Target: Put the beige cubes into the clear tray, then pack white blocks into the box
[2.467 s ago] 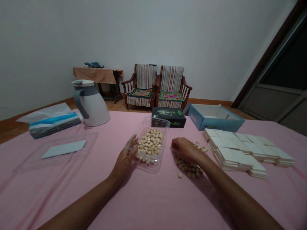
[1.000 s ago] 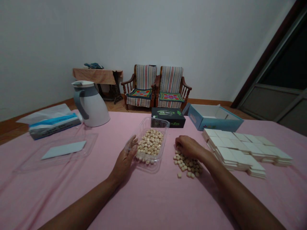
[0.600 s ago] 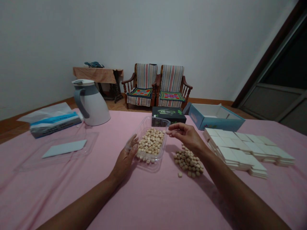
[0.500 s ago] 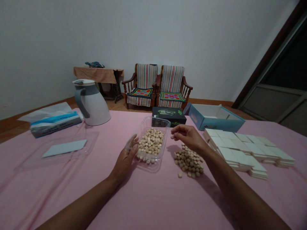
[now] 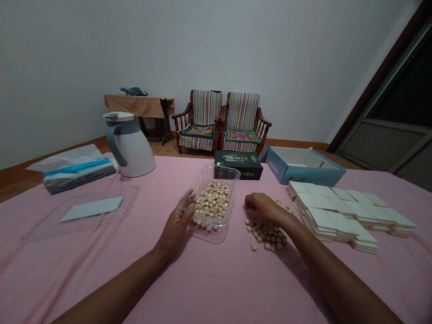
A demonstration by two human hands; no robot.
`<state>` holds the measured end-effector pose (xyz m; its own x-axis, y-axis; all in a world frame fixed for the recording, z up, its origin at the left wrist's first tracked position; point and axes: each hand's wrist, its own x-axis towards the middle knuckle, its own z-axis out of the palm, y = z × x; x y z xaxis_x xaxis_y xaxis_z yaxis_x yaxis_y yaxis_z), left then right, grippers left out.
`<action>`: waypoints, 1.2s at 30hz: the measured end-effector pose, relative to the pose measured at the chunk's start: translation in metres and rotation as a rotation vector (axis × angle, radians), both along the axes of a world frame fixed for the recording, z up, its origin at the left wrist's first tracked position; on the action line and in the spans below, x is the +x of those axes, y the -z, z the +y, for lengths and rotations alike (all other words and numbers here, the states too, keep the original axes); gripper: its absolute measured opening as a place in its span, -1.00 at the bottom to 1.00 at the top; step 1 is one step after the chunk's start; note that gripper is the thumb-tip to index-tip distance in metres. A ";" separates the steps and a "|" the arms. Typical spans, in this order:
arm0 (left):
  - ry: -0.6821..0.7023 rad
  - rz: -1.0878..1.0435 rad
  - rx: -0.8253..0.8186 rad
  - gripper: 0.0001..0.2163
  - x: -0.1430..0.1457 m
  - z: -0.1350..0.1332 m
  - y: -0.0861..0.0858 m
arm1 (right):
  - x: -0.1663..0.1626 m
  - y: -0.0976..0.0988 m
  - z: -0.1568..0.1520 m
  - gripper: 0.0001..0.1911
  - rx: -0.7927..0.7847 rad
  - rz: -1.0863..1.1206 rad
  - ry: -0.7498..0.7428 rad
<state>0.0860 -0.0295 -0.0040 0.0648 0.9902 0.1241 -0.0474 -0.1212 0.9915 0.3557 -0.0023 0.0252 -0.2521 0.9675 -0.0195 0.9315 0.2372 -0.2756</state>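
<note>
My left hand [image 5: 178, 221] grips the left side of a clear plastic tray [image 5: 218, 234], thumb and fingers at its rim. Many small pale wooden pieces [image 5: 213, 200] lie heaped inside the tray. Just to the right, my right hand [image 5: 262, 208] is lowered at the far edge of a loose pile of similar wooden pieces [image 5: 269, 236]. Its fingers are curled down and pressed together, and whatever they hold is hidden. One single piece [image 5: 254, 247] sits apart, nearer to me than the pile.
Stacks of square white boards [image 5: 347, 209] stand at the right. Behind are a black box [image 5: 238, 164] and an open blue box [image 5: 303, 173]. On the left are a white-grey jug [image 5: 135, 150], a tissue pack [image 5: 79, 174] and a clear lid [image 5: 130, 198] with a pale strip.
My right hand has come down from beside the tray's rim to the pile of wooden pieces, its fingers now curled under. The left hand and the tray stay in place.
</note>
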 end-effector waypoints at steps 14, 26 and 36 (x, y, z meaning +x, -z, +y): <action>0.015 -0.026 -0.037 -0.34 0.003 -0.004 -0.008 | -0.023 -0.032 -0.010 -0.79 0.118 0.984 -0.003; 0.006 -0.006 0.006 -0.38 0.000 -0.001 0.000 | -0.009 -0.013 -0.019 -0.81 -0.126 -0.043 -0.174; -0.004 -0.018 -0.010 -0.35 0.001 -0.001 -0.002 | -0.007 -0.021 -0.014 -0.82 -0.018 0.145 -0.077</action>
<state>0.0873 -0.0307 -0.0016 0.0584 0.9916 0.1155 -0.0646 -0.1117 0.9916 0.3486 -0.0160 0.0463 -0.3273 0.9449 0.0053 0.8608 0.3005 -0.4107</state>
